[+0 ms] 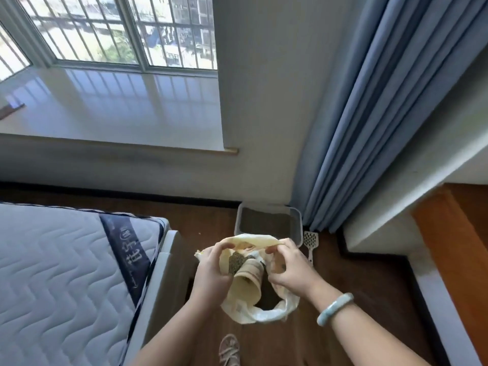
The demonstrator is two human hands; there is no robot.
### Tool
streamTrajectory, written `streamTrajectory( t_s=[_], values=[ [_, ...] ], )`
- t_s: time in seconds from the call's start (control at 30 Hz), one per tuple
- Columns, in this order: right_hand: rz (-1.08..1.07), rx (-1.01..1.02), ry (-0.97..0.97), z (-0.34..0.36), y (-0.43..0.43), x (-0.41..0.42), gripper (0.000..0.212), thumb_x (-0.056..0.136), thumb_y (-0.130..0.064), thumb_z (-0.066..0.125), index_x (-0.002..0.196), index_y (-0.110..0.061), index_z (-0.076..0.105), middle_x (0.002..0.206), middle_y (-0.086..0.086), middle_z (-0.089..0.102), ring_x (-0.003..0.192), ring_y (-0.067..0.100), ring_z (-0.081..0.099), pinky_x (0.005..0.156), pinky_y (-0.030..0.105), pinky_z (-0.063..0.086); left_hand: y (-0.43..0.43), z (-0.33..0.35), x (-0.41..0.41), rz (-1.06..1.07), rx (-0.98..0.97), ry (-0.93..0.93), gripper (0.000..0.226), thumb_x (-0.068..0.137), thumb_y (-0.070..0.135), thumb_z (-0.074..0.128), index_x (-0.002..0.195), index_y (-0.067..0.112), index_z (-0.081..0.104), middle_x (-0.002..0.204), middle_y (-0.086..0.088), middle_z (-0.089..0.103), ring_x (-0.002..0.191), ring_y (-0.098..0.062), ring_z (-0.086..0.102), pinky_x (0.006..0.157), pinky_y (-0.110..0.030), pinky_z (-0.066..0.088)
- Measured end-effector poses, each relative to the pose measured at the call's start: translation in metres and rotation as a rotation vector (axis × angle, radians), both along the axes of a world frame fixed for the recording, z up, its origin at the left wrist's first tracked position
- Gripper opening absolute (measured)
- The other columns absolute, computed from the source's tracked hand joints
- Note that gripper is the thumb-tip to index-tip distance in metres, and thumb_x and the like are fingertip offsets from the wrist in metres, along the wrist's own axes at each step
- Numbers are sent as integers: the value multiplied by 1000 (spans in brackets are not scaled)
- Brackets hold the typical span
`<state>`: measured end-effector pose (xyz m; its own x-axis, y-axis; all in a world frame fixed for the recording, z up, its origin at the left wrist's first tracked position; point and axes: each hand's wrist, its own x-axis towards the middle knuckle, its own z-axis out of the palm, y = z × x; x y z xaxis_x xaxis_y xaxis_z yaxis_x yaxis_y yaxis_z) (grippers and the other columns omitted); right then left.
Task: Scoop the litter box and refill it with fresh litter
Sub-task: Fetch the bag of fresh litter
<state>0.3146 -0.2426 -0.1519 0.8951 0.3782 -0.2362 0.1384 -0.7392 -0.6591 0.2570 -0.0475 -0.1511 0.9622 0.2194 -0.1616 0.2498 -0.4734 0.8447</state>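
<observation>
The right hand [289, 272] — a pale green bangle [334, 309] on its wrist — pinches the right side of the cream bag [248, 286] at its mouth, fingers closed on the folded rim. The left hand [211, 268] clasps the opposite side of that rim, thumb over the edge, so the mouth is stretched open between the two. Dark green-grey litter [235, 261] shows inside the bag, whose lower end hangs crumpled above the wooden floor [369, 299]. Beyond the hands the litter box [297, 223] sits on the floor against the wall — grey litter covers its bottom. A white slotted scoop [311, 243] lies on the floor just beside the box's right wall, below the blue curtain [369, 128]. A mattress [60, 265] fills the left side, and a sandalled foot [229, 350] stands at the bottom edge
</observation>
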Motion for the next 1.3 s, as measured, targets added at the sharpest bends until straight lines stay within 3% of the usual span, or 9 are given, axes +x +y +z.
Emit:
streamTrajectory(
  t_s=[0.2,0.33,0.63,0.77,0.97,1.17,1.3],
  values=[
    [-37,-44,61,-48,16,74,52,66,-21,75,115,-17,58,119,-6,42,109,14,49,93,28,42,10,-44,78,-22,35,30,60,71,-11,61,107,36,55,110,7,53,95,14,43,74,5,30],
    [-29,-70,82,-102,12,119,51,66,-20,75,113,-14,58,121,-3,43,109,18,51,93,36,43,4,-98,120,-14,42,61,57,71,-9,62,108,34,55,110,6,51,88,4,39,72,6,28],
    [20,-105,163,-217,-35,193,52,68,-20,75,116,-14,56,124,-3,40,114,16,45,95,29,39,-46,-218,188,35,18,137,62,66,-12,62,104,35,54,109,6,51,97,-5,45,74,5,28],
    [29,-146,205,-273,-53,214,54,69,-22,76,118,-10,55,126,0,40,116,17,43,92,26,37,-70,-277,206,51,60,185,56,69,-9,59,112,27,55,112,6,49,91,5,38,72,-4,30],
    [-27,-205,224,-387,-67,228,54,69,-27,77,116,-12,54,127,-1,40,117,20,42,97,40,38,-97,-401,218,39,54,275,57,73,-3,58,123,22,46,124,1,43,101,-10,44,82,-20,33],
    [-60,-182,215,-507,-81,232,52,68,-25,79,113,-14,56,123,-4,42,112,16,44,88,28,39,-96,-530,231,-119,24,245,59,71,-4,61,123,19,46,124,0,43,92,9,29,78,7,21],
    [-74,-174,200,-569,-82,242,51,67,-24,78,112,-13,57,121,-3,42,111,18,46,91,37,44,-93,-596,241,-122,-51,276,62,71,1,67,123,27,44,123,7,42,110,-3,41,93,-15,35]
  ],
)
